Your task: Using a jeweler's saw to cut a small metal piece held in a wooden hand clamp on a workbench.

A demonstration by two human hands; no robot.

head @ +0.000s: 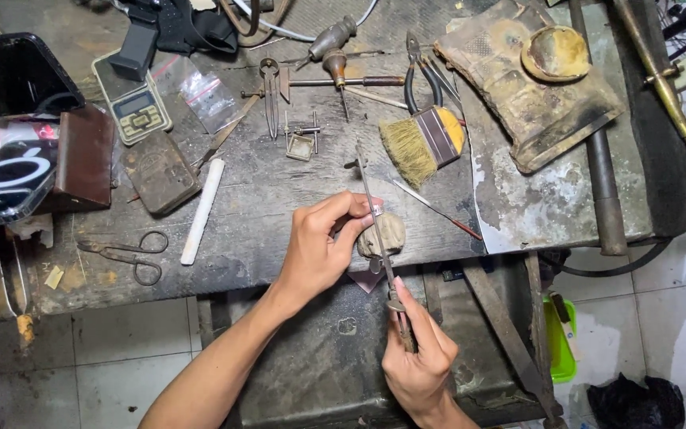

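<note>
Closest in, the right hand (418, 361) grips the handle of a long thin file (379, 230) that runs up across a small silver ring (375, 210). That ring is pinched between the left hand (319, 246) fingertips, pressed against a worn wooden peg (387, 234) at the workbench (279, 199) edge. Beyond the peg lies a bristle brush (422, 143) — left of it, a white stick (202, 210) and scissors (129, 254).

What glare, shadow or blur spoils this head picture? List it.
Head view: even, soft light, with faint shadows beside the tools; the glossy black tray at the upper left mirrors pale light; the left hand, the right hand and the long thin metal file are sharp; the edges bend a little, as with a wide lens.
</note>
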